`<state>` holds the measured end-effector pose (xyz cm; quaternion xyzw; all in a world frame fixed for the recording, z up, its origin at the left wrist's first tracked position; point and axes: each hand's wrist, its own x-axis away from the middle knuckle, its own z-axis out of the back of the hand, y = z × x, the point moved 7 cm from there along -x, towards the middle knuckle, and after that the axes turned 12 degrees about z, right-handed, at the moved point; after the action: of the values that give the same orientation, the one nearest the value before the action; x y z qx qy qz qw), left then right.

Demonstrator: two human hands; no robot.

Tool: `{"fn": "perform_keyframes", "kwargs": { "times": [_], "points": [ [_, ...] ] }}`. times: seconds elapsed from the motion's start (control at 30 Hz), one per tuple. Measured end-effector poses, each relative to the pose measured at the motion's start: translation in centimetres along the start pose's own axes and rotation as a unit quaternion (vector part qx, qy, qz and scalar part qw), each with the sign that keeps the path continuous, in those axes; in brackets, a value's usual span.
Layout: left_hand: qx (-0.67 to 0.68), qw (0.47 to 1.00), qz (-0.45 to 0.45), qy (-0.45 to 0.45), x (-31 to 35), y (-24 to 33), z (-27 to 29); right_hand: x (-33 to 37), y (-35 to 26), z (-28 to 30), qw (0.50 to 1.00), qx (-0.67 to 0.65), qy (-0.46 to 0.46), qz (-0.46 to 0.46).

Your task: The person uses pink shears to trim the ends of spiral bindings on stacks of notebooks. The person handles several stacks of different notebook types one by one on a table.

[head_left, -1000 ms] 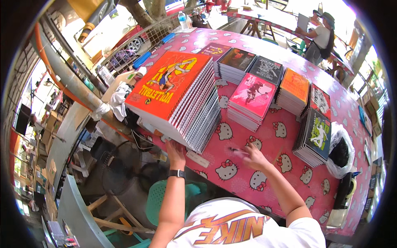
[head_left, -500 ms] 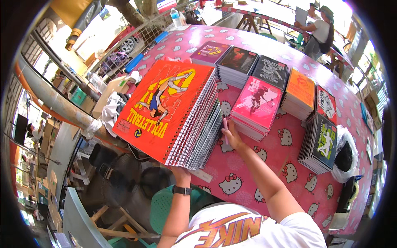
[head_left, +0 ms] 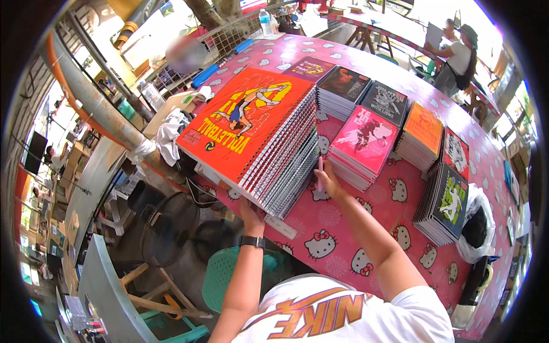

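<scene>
A tall stack of spiral notebooks (head_left: 251, 123) with an orange-red volleyball cover on top stands at the table's left side, spirals facing right. My left hand (head_left: 251, 215) grips its near lower corner, fingers partly hidden by the stack; a dark watch is on that wrist. On the stack's right side, my right hand (head_left: 330, 178) holds a slim pink pen-like object (head_left: 320, 170) upright against the spirals. Just right of that hand sits a stack of smaller pink-covered notebooks (head_left: 366, 137).
More notebook stacks line the pink patterned table (head_left: 366, 228): orange (head_left: 421, 128), black-and-green (head_left: 446, 200) and others. A plastic bag (head_left: 477, 223) lies at the right. A green stool (head_left: 226, 280) and a fan (head_left: 166, 223) stand below the left edge. Two people sit far off.
The big notebook stack has shifted a little away and to the right, with both hands following on it. More of the table edge shows beneath it. The view has moved slightly.
</scene>
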<state>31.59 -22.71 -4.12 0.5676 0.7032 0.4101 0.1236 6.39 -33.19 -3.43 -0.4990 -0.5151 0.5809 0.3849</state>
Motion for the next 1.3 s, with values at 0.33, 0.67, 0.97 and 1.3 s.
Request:
{"fn": "perform_keyframes", "kwargs": {
  "times": [0.33, 0.67, 0.97, 1.3],
  "points": [
    [-0.014, 1.000, -0.007, 0.024, 2.4, -3.1, -0.8, -0.3, -0.6, 0.6, 0.993, 0.105, -0.061, -0.005],
    [-0.060, 0.998, 0.015, -0.019, 0.6, 0.0, 3.3, 5.3, -1.8, -1.2, 0.989, -0.057, -0.082, -0.105],
    [-0.468, 0.770, -0.423, -0.098, 14.0, 26.0, -17.1, 10.8, -23.6, -4.6, 0.929, 0.173, -0.074, 0.319],
    [-0.686, 0.650, -0.117, -0.305, 11.3, 23.6, -24.9, 9.8, -31.1, -11.0, 0.796, 0.300, -0.066, 0.521]
  ]
}}
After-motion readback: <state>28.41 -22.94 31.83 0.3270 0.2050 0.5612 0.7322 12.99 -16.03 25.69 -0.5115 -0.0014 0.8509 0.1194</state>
